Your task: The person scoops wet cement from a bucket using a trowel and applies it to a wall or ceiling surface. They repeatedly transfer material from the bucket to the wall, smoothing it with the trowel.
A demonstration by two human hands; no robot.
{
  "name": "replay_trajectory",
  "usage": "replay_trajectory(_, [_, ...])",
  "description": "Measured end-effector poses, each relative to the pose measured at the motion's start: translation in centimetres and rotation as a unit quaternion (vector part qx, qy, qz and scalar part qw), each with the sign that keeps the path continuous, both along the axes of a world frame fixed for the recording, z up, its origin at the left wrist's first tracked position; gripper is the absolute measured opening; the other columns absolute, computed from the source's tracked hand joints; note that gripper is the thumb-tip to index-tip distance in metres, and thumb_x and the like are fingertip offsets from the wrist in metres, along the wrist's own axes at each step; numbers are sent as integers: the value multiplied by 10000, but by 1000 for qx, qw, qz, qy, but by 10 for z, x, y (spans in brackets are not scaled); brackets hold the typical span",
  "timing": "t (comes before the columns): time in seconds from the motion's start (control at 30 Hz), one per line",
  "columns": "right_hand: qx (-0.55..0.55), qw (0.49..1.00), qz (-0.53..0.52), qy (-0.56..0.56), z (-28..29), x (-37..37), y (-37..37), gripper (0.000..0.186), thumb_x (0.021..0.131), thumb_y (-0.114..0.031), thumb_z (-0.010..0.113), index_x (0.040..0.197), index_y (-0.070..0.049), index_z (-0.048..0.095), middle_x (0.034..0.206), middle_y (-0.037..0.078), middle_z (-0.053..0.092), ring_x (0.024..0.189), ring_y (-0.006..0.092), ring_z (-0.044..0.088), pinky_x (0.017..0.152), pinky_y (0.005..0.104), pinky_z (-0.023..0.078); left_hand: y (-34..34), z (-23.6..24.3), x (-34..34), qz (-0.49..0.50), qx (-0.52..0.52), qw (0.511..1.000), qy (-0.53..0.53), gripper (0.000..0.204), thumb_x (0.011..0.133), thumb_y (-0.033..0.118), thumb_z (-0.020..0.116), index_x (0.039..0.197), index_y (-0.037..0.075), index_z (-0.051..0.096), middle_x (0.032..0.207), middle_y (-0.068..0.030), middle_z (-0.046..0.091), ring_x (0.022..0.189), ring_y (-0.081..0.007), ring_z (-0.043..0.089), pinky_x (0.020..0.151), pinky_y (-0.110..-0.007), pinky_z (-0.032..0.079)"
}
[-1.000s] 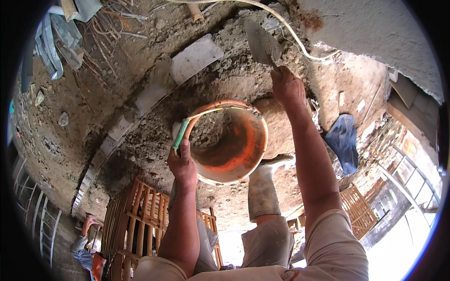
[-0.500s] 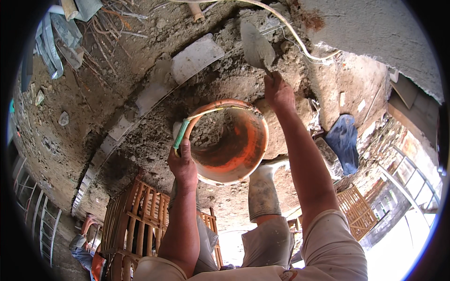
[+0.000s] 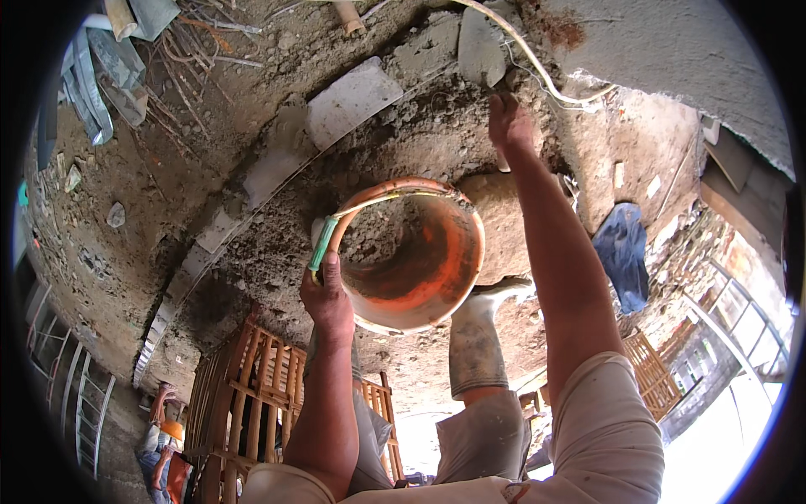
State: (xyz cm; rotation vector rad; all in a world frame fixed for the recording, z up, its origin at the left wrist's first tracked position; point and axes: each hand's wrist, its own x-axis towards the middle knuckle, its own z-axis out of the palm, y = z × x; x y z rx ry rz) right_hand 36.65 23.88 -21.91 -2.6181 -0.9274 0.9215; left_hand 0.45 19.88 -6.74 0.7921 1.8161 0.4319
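Note:
My left hand point(image 3: 328, 298) grips the left rim of an orange bucket point(image 3: 457, 260) with a green sleeve on its handle. Grey mortar point(image 3: 382, 239) lies inside the bucket, thick toward its far left side. Beyond it, my right hand point(image 3: 510, 126) is closed around the handle of a trowel point(image 3: 481, 55). The flat grey trowel blade points away from me, over wet mortar point(image 3: 426, 49) at the far end of a curved row of blocks. A pale block point(image 3: 354, 101) sits in that row, left of the blade.
A pale hose point(image 3: 537, 71) curves past the trowel. Concrete point(image 3: 672, 67) rises at far right, with dark blue cloth point(image 3: 621, 256) below it. Sticks point(image 3: 180, 67) and metal sheets point(image 3: 91, 80) lie far left. Slatted wooden frames point(image 3: 260, 382) stand near me; another person point(image 3: 159, 437) is lower left.
My right hand has pushed the trowel farther away and slightly right, bringing its blade up to the hose. My left hand and the bucket have stayed nearly still.

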Motion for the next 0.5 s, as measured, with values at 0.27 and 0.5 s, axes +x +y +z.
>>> replay_trajectory(0.27, [-138, 975, 153, 89, 36, -73, -10, 394, 1005, -434, 361, 1232, -161, 531, 1095, 242, 652, 1031, 468, 608, 899, 537, 486, 3, 2, 5, -9, 26, 1000, 11, 410, 962, 371, 636, 1046, -30, 640, 841, -22, 601, 767, -110, 520, 712, -287, 440])
replay_trajectory(0.5, [6, 1000, 25, -5, 13, -20, 1, 369, 1004, -388, 388, 1169, -124, 585, 1023, 235, 676, 1005, 458, 625, 891, 511, 499, 0, -4, 7, -1, 38, 999, 1, 421, 954, 375, 648, 1061, -32, 638, 878, -19, 601, 794, -104, 523, 722, -277, 440])
